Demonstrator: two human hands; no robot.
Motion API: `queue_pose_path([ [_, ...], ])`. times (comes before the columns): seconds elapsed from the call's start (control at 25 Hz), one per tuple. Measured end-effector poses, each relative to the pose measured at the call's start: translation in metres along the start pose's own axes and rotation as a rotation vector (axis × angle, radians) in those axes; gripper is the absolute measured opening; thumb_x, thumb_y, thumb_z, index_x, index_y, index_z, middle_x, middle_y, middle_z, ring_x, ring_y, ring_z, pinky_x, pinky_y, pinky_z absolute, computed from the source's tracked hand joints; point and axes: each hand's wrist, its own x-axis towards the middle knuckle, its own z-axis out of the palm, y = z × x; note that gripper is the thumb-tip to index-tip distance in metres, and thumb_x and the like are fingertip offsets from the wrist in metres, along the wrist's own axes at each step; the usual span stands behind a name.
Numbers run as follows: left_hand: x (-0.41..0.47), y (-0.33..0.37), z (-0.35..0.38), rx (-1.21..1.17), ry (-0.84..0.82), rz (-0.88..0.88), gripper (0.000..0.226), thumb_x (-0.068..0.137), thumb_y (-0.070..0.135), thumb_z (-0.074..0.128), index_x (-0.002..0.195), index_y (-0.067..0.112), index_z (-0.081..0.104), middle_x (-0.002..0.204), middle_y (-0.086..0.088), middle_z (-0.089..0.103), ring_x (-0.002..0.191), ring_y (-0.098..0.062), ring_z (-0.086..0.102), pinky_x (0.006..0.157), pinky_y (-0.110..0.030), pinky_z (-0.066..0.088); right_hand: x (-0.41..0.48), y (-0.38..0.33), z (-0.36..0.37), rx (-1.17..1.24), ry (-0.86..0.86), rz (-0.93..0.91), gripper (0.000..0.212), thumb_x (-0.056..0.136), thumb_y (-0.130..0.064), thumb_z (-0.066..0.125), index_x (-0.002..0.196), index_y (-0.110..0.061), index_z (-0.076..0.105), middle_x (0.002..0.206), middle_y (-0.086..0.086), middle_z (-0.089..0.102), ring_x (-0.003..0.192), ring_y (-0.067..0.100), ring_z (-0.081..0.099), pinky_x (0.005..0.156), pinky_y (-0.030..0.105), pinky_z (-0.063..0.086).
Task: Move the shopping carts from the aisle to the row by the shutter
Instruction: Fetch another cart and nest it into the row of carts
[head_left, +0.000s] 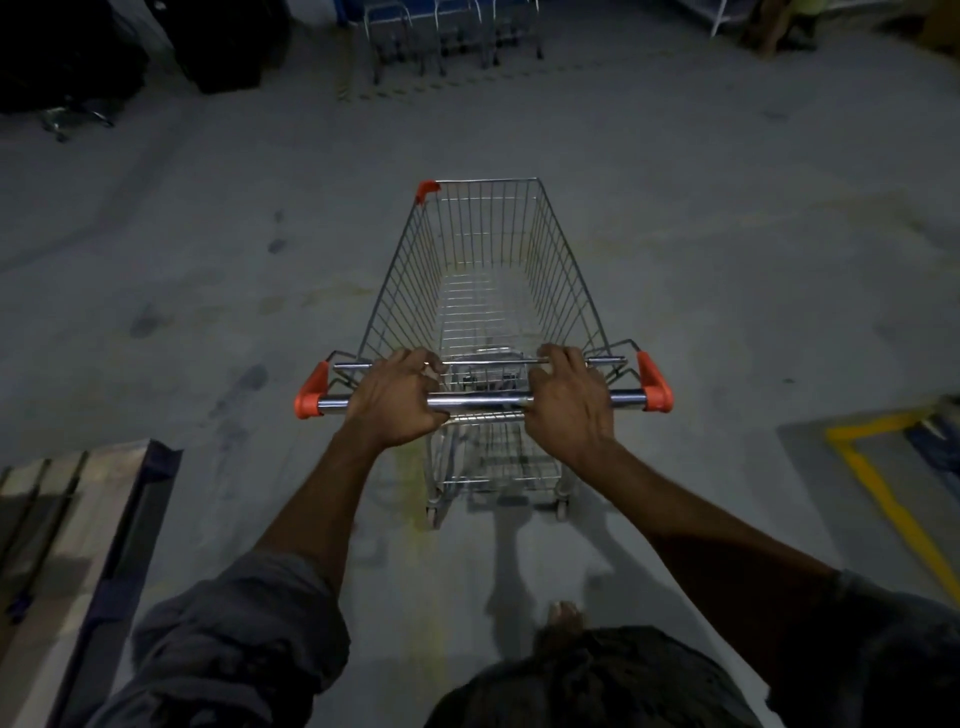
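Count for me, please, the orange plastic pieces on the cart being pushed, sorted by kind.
Orange handle end caps: 2 (left end, right end)
Orange basket corner guards: 1
Total on the cart: 3

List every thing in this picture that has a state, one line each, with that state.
shopping cart: upright on its wheels, basket empty.
handle: held by both hands.
left hand: grips the handle.
right hand: grips the handle.
row of carts: parked far ahead.

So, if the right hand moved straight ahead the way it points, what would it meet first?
The right hand, gripping the cart handle, would likely meet the thin rod at the rear of the basket; depth there is unclear.
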Motion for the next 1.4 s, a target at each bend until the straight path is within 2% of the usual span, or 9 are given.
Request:
queue_pose_path([
  [0.08, 0.040, -0.008, 0.003, -0.015, -0.043, -0.008, 0.038, 0.070, 0.057, 0.066, 0.089, 0.027, 0.080, 0.132, 0.013, 0.057, 0.118, -0.017, 0.052, 0.090, -0.036, 0.043, 0.040, 0.019, 0.002, 0.025, -0.069, -0.013, 0.037, 0.066, -0.029, 0.073, 0.099, -0.013, 0.076, 0.145, 0.011, 0.054, 0.132, 0.030, 0.048, 0.087, 0.046, 0.055],
  [0.24, 0.111, -0.018, 0.011, -0.050, -0.068, -0.023, 0.037, 0.073, 0.055, 0.068, 0.093, 0.026, 0.080, 0.152, 0.009, 0.047, 0.133, -0.018, 0.048, 0.096, -0.039, 0.047, 0.116, 0.059, -0.005, 0.090, -0.300, -0.053, 0.055, 0.070, -0.045, 0.053, 0.115, -0.022, 0.076, 0.156, 0.007, 0.046, 0.139, 0.026, 0.045, 0.098, 0.043, 0.051],
  [0.36, 0.166, -0.030, 0.015, -0.092, -0.171, -0.044, 0.042, 0.076, 0.058, 0.071, 0.105, 0.028, 0.077, 0.155, 0.012, 0.045, 0.135, -0.015, 0.048, 0.102, -0.033, 0.043, 0.178, 0.084, -0.008, 0.081, -0.531, -0.082, 0.070, 0.070, -0.056, 0.047, 0.131, -0.029, 0.067, 0.165, 0.005, 0.029, 0.148, 0.027, 0.031, 0.111, 0.050, 0.037],
  [0.48, 0.222, -0.054, 0.020, -0.186, -0.218, -0.049, 0.045, 0.072, 0.058, 0.077, 0.108, 0.033, 0.070, 0.155, 0.010, 0.045, 0.136, -0.016, 0.046, 0.108, -0.034, 0.040, 0.243, 0.101, 0.003, 0.015, -0.641, -0.127, 0.061, 0.078, -0.049, 0.056, 0.133, -0.027, 0.065, 0.164, 0.008, 0.025, 0.146, 0.033, 0.028, 0.111, 0.053, 0.035],
  [0.56, 0.258, -0.074, 0.022, -0.257, -0.225, -0.069, 0.053, 0.069, 0.056, 0.081, 0.116, 0.037, 0.063, 0.154, 0.012, 0.045, 0.138, -0.016, 0.045, 0.111, -0.035, 0.039, 0.279, 0.106, 0.018, -0.016, -0.599, -0.126, 0.055, 0.081, -0.046, 0.060, 0.130, -0.024, 0.067, 0.161, 0.010, 0.028, 0.142, 0.034, 0.032, 0.108, 0.053, 0.040],
  [0.68, 0.314, -0.105, 0.027, -0.272, -0.238, -0.067, 0.076, 0.071, 0.055, 0.083, 0.138, 0.040, 0.050, 0.154, 0.010, 0.046, 0.139, -0.017, 0.044, 0.112, -0.037, 0.037, 0.328, 0.109, 0.043, -0.025, -0.470, -0.060, 0.048, 0.081, -0.044, 0.062, 0.123, -0.022, 0.072, 0.158, 0.007, 0.036, 0.138, 0.031, 0.039, 0.103, 0.051, 0.046],
  [0.8, 0.366, -0.136, 0.032, -0.261, -0.236, -0.073, 0.083, 0.070, 0.055, 0.080, 0.143, 0.044, 0.043, 0.154, 0.012, 0.045, 0.139, -0.018, 0.045, 0.111, -0.041, 0.041, 0.379, 0.110, 0.059, -0.044, -0.385, -0.028, 0.046, 0.078, -0.044, 0.063, 0.116, -0.022, 0.074, 0.157, 0.004, 0.041, 0.135, 0.027, 0.045, 0.099, 0.048, 0.049],
  [1.0, 0.449, -0.180, 0.038, -0.245, -0.252, -0.058, 0.096, 0.071, 0.054, 0.078, 0.154, 0.043, 0.030, 0.159, 0.009, 0.041, 0.142, -0.021, 0.043, 0.112, -0.043, 0.041, 0.458, 0.116, 0.078, -0.034, -0.339, 0.027, 0.044, 0.075, -0.039, 0.063, 0.114, -0.021, 0.075, 0.153, 0.003, 0.047, 0.134, 0.026, 0.049, 0.097, 0.048, 0.052],
  [1.4, 0.636, -0.242, 0.068, -0.233, -0.207, -0.005, 0.089, 0.073, 0.051, 0.077, 0.153, 0.037, 0.040, 0.156, 0.008, 0.045, 0.140, -0.019, 0.044, 0.114, -0.039, 0.039, 0.632, 0.177, 0.120, -0.024, -0.236, 0.033, 0.039, 0.072, -0.036, 0.068, 0.105, -0.018, 0.077, 0.147, 0.004, 0.056, 0.129, 0.025, 0.055, 0.093, 0.043, 0.053],
])
